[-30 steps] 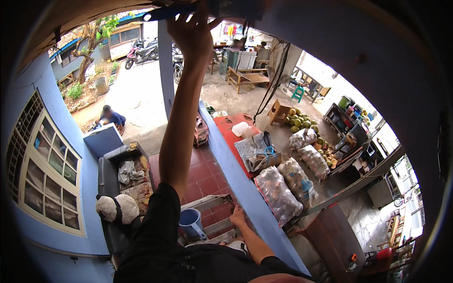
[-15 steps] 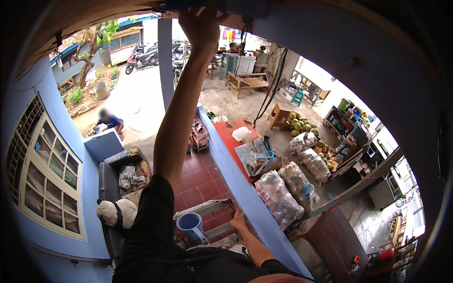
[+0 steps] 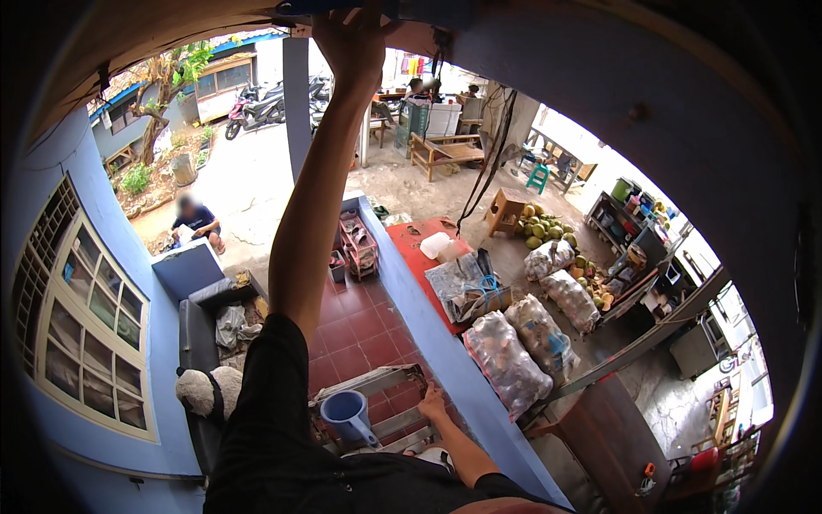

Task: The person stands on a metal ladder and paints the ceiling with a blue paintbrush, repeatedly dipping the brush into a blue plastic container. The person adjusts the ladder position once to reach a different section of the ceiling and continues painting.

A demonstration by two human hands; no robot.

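Note:
My left arm stretches straight up, and my left hand [image 3: 349,53] presses against a dark blue edge [image 3: 338,8] overhead. Its fingers look outstretched and apart, though the tips run into shadow and anything under them is hidden. Lower down, my right hand [image 3: 433,403] is closed on the right side of a worn metal ladder [image 3: 366,380] beneath me. A blue plastic dipper [image 3: 346,415], its handle toward me, rests on the ladder to the left of that hand.
A low blue wall [image 3: 432,317] runs along my right, with filled sacks [image 3: 507,360], a red table [image 3: 411,244] and green coconuts [image 3: 544,227] beyond. At left are a barred window [image 3: 103,317] and a sofa [image 3: 195,343] holding a plush toy. One person [image 3: 197,221] crouches outside.
My left hand has shifted a little to the left along the overhead edge, its arm following. My right hand stays on the ladder, and the dipper keeps its place.

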